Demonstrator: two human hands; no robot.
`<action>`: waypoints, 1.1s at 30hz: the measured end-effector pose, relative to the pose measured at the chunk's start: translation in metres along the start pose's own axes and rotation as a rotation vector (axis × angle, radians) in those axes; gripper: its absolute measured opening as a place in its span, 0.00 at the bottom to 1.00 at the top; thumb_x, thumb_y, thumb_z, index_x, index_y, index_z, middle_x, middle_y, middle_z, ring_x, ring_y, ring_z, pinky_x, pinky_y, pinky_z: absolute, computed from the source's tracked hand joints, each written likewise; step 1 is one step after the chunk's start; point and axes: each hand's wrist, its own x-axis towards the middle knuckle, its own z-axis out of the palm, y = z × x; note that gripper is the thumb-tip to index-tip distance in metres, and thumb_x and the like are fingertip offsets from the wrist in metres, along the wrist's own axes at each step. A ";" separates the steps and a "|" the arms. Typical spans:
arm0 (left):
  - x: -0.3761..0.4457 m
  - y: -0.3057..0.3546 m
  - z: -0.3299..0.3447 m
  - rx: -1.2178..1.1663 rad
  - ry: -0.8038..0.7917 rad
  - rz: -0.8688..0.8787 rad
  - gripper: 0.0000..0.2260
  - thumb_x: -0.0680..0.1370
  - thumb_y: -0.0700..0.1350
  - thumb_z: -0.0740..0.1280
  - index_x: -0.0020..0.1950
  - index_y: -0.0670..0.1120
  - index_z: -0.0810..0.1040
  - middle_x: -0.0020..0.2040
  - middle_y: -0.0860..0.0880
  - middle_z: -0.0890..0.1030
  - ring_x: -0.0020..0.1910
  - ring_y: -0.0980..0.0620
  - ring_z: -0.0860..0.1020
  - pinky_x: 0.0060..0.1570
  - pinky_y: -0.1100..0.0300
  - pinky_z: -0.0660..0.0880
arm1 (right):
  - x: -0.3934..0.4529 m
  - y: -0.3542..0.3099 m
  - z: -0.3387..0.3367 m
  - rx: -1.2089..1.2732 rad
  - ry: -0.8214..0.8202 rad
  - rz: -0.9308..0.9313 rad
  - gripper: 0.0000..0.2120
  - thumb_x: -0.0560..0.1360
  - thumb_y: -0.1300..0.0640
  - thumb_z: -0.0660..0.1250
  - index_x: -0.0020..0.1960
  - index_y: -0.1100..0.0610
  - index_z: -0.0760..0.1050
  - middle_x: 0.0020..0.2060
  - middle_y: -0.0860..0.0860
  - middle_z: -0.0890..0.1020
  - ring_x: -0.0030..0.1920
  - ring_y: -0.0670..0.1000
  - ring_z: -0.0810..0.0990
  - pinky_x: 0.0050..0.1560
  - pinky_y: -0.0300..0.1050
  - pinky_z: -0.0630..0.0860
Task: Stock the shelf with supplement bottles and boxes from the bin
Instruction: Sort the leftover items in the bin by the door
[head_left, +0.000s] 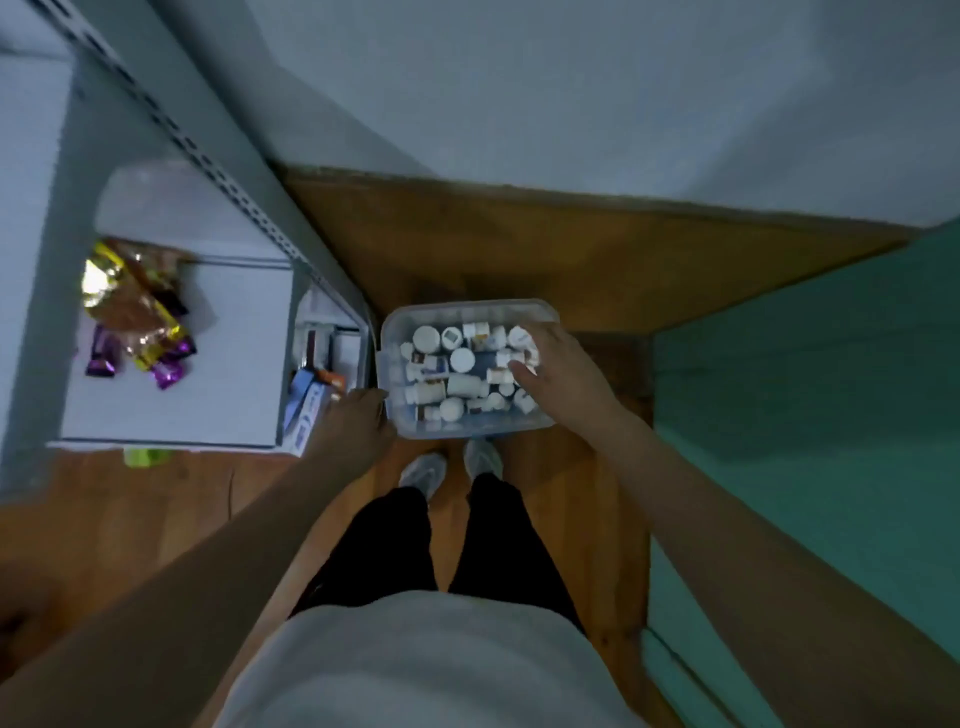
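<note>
The clear plastic bin (470, 312) sat on the wooden floor (519, 239), packed with white supplement bottles (462, 359) under the right hand (558, 371); whether its fingers (519, 370) gripped one I could not tell. The left hand (358, 421) rested curled at the bin's near-left corner. Beyond the left fingers, the white metal shelf (171, 410) carried only a few blue boxes (306, 402), so most stocking seemingly remained.

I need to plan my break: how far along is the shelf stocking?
Early. A few boxes already stand on a lower shelf. The right hand reaches in among the bottles; whether it grips one is unclear. The left hand is at the bin corner. The bin is still nearly full.
</note>
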 end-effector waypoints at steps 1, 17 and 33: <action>0.002 0.003 0.007 -0.033 0.023 -0.032 0.20 0.76 0.46 0.68 0.66 0.39 0.77 0.59 0.36 0.79 0.56 0.36 0.79 0.55 0.46 0.76 | 0.012 0.008 0.008 -0.011 -0.050 -0.020 0.28 0.81 0.50 0.63 0.77 0.57 0.61 0.73 0.57 0.67 0.69 0.56 0.70 0.63 0.48 0.70; 0.143 0.002 0.165 -0.159 -0.123 -0.251 0.21 0.79 0.51 0.67 0.67 0.43 0.70 0.62 0.42 0.74 0.61 0.44 0.75 0.56 0.52 0.72 | 0.164 0.105 0.204 -0.261 -0.238 -0.173 0.32 0.76 0.50 0.70 0.74 0.61 0.66 0.71 0.61 0.69 0.71 0.61 0.68 0.67 0.55 0.69; 0.207 -0.021 0.195 -0.258 -0.240 -0.433 0.25 0.73 0.58 0.72 0.61 0.41 0.77 0.58 0.41 0.79 0.57 0.44 0.77 0.48 0.59 0.70 | 0.193 0.119 0.245 -0.100 -0.176 0.063 0.30 0.71 0.55 0.74 0.68 0.61 0.65 0.59 0.61 0.78 0.60 0.61 0.78 0.56 0.53 0.75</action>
